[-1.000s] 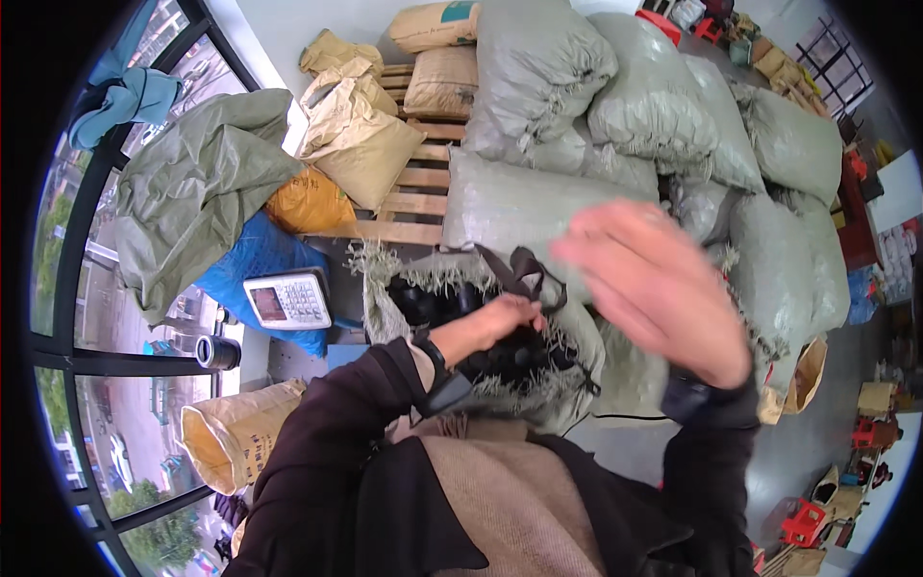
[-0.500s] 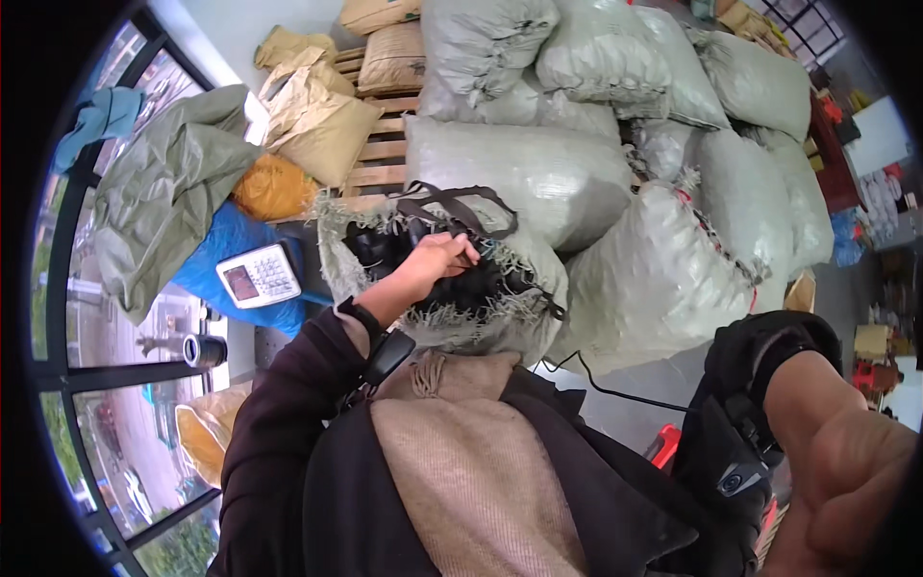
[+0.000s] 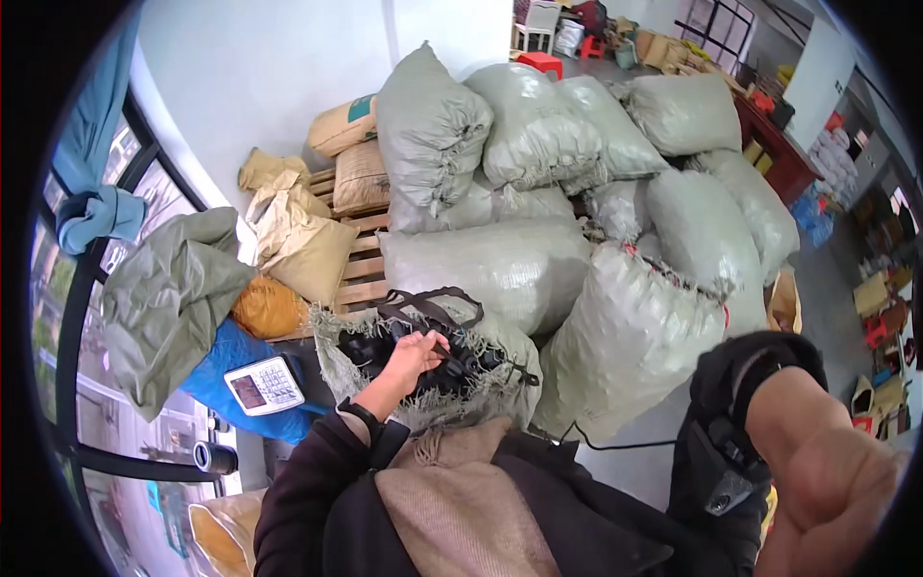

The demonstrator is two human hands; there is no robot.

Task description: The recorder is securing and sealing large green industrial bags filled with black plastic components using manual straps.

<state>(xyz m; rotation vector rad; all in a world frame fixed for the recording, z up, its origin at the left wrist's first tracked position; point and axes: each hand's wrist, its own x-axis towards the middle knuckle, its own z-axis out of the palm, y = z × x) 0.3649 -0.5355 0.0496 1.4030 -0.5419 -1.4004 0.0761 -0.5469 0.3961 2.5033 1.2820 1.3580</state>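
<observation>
The left hand reaches into an open woven sack in front of the person, fingers closed on black straps lying in its mouth. The right hand is raised near the camera, empty and loosely curled. A weighing scale sits just left of the sack.

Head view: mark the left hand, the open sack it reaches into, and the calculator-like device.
left hand [image 3: 415, 354]: head view, back of the hand.
open sack [image 3: 332, 338]: head view, frayed left rim.
calculator-like device [image 3: 265, 385]: head view, middle of its white face, on the blue sheet.
</observation>
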